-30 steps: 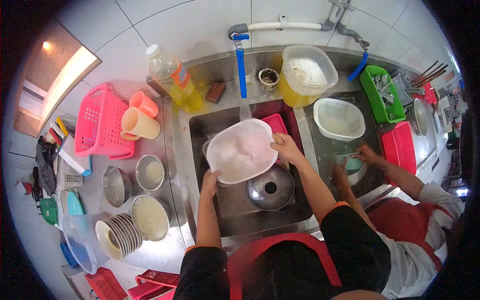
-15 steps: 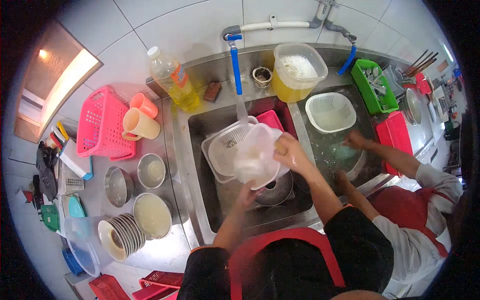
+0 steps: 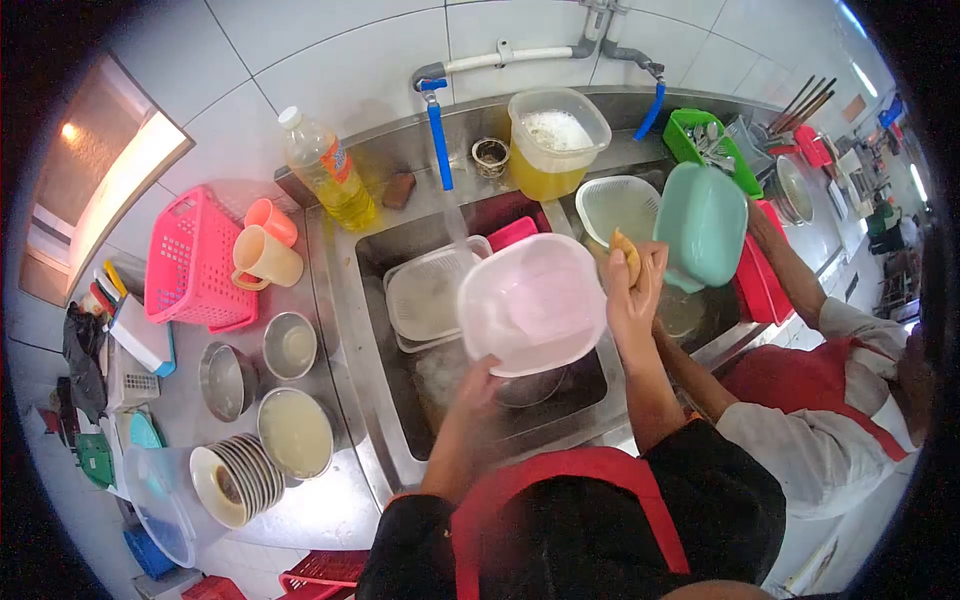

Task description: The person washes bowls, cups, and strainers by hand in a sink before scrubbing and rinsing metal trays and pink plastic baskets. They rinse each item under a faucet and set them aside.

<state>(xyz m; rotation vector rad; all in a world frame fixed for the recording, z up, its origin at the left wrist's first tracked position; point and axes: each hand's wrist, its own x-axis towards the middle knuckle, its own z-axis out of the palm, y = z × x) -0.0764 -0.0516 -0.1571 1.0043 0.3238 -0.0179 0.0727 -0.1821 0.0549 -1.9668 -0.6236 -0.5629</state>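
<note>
Over on the steel counter (image 3: 330, 505) I can see a pink perforated basket (image 3: 190, 265) beside a cream mug (image 3: 272, 260) and a coral cup (image 3: 272, 220). Near them sit three metal bowls (image 3: 296, 433), with a stack of plates (image 3: 214, 488) just beside the largest. Toward the tiled wall (image 3: 340, 60), a bottle of yellow liquid (image 3: 340, 188) stands near a brown block (image 3: 398, 190). Well apart, a green basket (image 3: 678, 145) holds cutlery (image 3: 712, 145).

I hold a pinkish-white basin (image 3: 533, 303) over the sink (image 3: 362, 370), near its right edge, a yellowish sponge (image 3: 626, 257) beside it.
</note>
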